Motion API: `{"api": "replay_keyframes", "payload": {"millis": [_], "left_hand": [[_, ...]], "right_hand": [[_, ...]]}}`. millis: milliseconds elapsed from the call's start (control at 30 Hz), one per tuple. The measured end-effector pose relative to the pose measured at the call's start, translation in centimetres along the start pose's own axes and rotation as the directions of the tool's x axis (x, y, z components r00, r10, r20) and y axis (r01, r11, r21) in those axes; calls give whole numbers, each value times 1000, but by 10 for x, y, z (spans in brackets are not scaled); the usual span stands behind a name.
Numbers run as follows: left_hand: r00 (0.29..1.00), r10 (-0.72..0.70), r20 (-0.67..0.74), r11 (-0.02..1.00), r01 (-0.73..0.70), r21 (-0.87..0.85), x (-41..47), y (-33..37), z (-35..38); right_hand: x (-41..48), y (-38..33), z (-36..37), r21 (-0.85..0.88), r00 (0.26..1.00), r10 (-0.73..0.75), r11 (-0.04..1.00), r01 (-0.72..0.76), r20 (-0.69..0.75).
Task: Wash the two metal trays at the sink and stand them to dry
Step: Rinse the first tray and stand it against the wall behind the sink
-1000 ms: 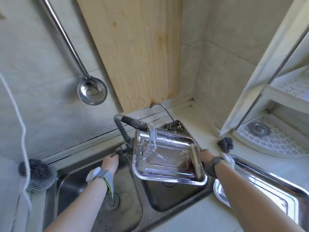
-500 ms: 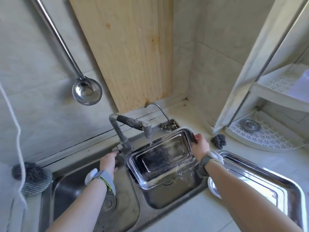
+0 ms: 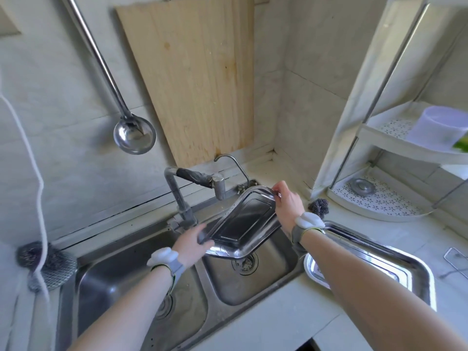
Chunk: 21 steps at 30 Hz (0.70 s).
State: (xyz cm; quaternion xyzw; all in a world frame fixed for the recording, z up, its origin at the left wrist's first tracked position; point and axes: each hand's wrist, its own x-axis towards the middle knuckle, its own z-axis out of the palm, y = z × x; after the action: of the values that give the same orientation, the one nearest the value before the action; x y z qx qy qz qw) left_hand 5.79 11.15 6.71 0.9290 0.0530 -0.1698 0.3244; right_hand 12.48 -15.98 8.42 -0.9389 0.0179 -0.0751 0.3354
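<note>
A shiny metal tray (image 3: 243,221) hangs tilted over the right basin of the steel double sink (image 3: 222,310), its far corner raised. My right hand (image 3: 287,202) pinches that raised far corner. My left hand (image 3: 193,240) grips the tray's low left corner just below the tap. A second, larger metal tray (image 3: 395,264) lies flat on the counter to the right, partly hidden by my right forearm. No water runs from the tap (image 3: 219,187).
A steel scourer (image 3: 319,206) sits on the counter behind my right wrist; another scourer (image 3: 45,262) lies at the sink's left. A ladle (image 3: 134,135) and a wooden board (image 3: 197,79) hang on the wall. A white corner rack (image 3: 379,198) stands at the right.
The tap stopped running and the tray tipped, spilling its water into the right basin. My left hand left the tap handle and took the tray's lower left corner. My right hand shifted to the far corner.
</note>
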Motion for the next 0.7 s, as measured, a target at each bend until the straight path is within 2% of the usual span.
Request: {"api": "replay_keyframes", "payload": {"millis": [33,100,167,200,267,333,367,400,500,533,633,700], "left_hand": [[998,34,58,991,-41,129,-1,3,5],[996,88,23,952,-91,292,-2,16,6],[989,132,-62,919,-98,382,1,28,3],[989,135,-60,892,-95,443,3,32,2],[990,134,-41,838,-91,538,3,41,4],[983,161,-91,807,-79,585,0,47,7],[980,168,-110,803,-71,592,-4,47,9],[981,162,-105,802,-69,594,-5,46,9],[996,94,9,794,-80,602,-18,38,21],[996,82,17,801,-76,593,-23,38,24],[995,104,1,790,-83,608,-37,55,35],[998,65,15,787,-61,614,-39,60,38]], "right_hand": [[-1,-3,-5,-3,1000,-6,1000,6,-12],[-6,-9,-13,-13,999,-40,999,40,-32],[-11,-16,-20,-10,995,-99,995,99,-29],[-15,-19,-24,-2,990,-131,991,132,-45],[-28,-22,-31,27,979,-162,986,166,-126],[-43,-18,-37,36,960,-167,983,179,-226],[-50,-11,-39,9,959,-172,984,179,-224],[-51,-5,-39,-42,972,-169,986,164,-161],[-66,14,-41,-278,978,-77,952,129,192],[-71,18,-42,-304,972,-74,942,141,222],[-78,32,-54,-259,983,-108,955,144,150],[-78,34,-59,-293,981,-93,946,140,169]]}}
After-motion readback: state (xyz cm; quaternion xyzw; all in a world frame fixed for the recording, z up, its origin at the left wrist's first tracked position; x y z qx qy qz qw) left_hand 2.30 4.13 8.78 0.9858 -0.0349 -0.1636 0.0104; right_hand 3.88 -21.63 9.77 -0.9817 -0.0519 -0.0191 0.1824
